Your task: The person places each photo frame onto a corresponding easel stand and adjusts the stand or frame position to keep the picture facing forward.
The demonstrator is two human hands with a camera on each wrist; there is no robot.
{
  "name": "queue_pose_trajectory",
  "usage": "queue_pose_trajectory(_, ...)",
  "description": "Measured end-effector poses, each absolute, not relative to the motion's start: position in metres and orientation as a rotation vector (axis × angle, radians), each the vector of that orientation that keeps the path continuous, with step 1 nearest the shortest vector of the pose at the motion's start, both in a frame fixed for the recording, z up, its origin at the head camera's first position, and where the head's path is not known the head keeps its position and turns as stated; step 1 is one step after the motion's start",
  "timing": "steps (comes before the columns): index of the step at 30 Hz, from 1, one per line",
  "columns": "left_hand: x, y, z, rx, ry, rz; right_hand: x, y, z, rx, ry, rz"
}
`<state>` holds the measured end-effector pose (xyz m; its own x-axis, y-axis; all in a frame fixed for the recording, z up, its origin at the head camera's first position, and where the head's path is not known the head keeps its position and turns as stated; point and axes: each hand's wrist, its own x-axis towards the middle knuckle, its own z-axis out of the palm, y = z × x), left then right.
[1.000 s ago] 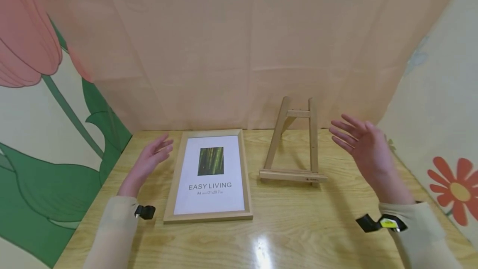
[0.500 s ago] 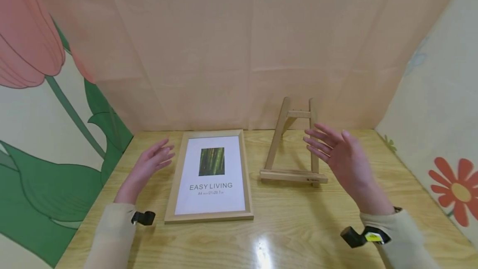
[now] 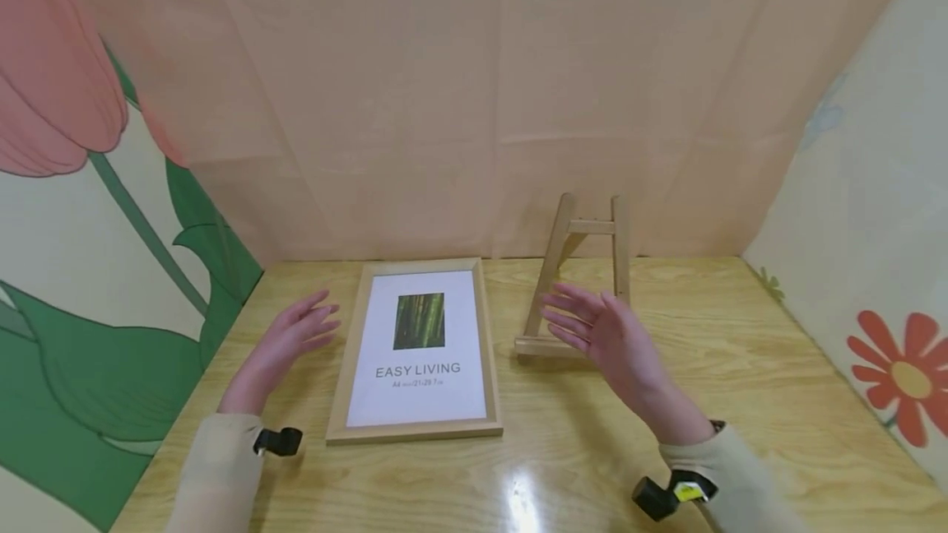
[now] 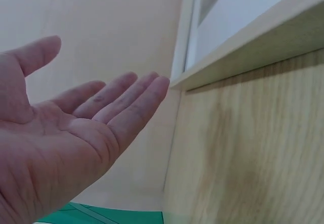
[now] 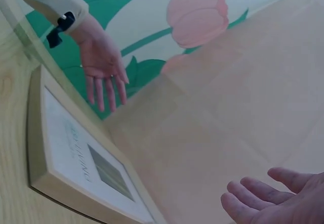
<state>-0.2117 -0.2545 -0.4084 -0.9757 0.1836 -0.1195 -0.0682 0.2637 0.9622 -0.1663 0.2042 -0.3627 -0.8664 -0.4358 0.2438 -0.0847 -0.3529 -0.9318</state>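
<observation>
A light wooden picture frame (image 3: 489, 385) lies flat on the table, its white insert reading "EASY LIVING" above which is a small bamboo picture. Just left of it my left hand (image 3: 285, 341) hovers with fingers extended, holding nothing; the left wrist view shows its palm and the frame's edge (image 4: 253, 44) apart from the fingertips. To the right stands a small wooden easel (image 3: 551, 270), partly covered in the head view by my right hand (image 3: 618, 348). That hand is in the air between frame and easel, fingers loosely straight and empty.
The wood-grain table (image 3: 415, 484) meets a peach cloth backdrop (image 3: 385, 105) just behind the frame and easel. Side walls carry a painted tulip (image 3: 52, 64) on the left and a red flower (image 3: 907, 381) on the right. Each wrist bears a small black camera (image 3: 655, 500).
My right hand has swept leftward and slightly nearer, from right of the easel to in front of it. The left hand has sunk very slightly. Frame and easel stay put.
</observation>
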Motion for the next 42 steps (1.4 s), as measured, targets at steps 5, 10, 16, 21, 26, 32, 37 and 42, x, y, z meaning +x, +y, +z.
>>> queue_pose_trajectory(5, -0.209, -0.256, -0.414, 0.060, 2.293, 1.772, -0.164, 0.190, -0.373, -0.636, 1.683, -2.275)
queue_pose_trajectory(10, -0.207, -0.257, -0.417, 0.042, 2.263, 1.777, -0.163, 0.178, -0.386, -0.537, 1.700, -2.236)
queue_pose_trajectory(16, -0.206, -0.258, -0.417, 0.013, 2.223, 1.792, -0.161, 0.165, -0.402, -0.459, 1.701, -2.195)
queue_pose_trajectory(21, -0.206, -0.259, -0.420, -0.010, 2.202, 1.783, -0.161, 0.159, -0.410, -0.398, 1.699, -2.154)
queue_pose_trajectory(26, -0.206, -0.260, -0.424, -0.057, 2.163, 1.791, -0.160, 0.154, -0.414, -0.374, 1.711, -2.118)
queue_pose_trajectory(32, -0.206, -0.260, -0.426, -0.088, 2.124, 1.804, -0.158, 0.148, -0.420, -0.342, 1.693, -2.119)
queue_pose_trajectory(37, -0.204, -0.260, -0.426, -0.082, 2.095, 1.815, -0.155, 0.143, -0.423, -0.324, 1.675, -2.108)
queue_pose_trajectory(42, -0.202, -0.260, -0.429, -0.098, 2.073, 1.818, -0.154, 0.139, -0.425, -0.262, 1.689, -2.100)
